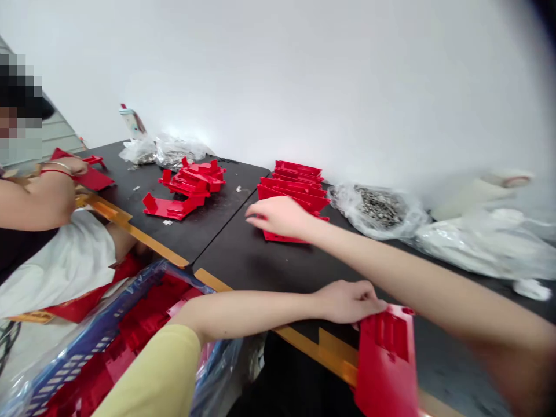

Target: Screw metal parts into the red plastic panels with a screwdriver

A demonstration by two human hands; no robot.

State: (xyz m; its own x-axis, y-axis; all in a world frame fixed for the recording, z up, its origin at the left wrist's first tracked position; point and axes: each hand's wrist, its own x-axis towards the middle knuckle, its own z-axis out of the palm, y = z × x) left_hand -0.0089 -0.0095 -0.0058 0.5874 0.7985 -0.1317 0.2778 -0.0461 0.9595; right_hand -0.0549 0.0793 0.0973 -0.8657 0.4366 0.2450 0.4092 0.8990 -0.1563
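My left hand (pixel 350 301) is closed on the top edge of a red plastic part (pixel 386 362) that hangs over the near edge of the black table (pixel 243 255). My right hand (pixel 280 217) reaches forward, fingers curled, and touches the front of a stack of red plastic parts (pixel 295 191) in the middle of the table. Whether it grips one of them is not clear.
A co-worker's arm (pixel 37 200) rests at the left beside a loose heap of red parts (pixel 186 185). Clear bags of small metal pieces (pixel 380 205) and white bags (pixel 482 240) lie along the wall. A blue crate of red parts (pixel 104 341) stands below the table.
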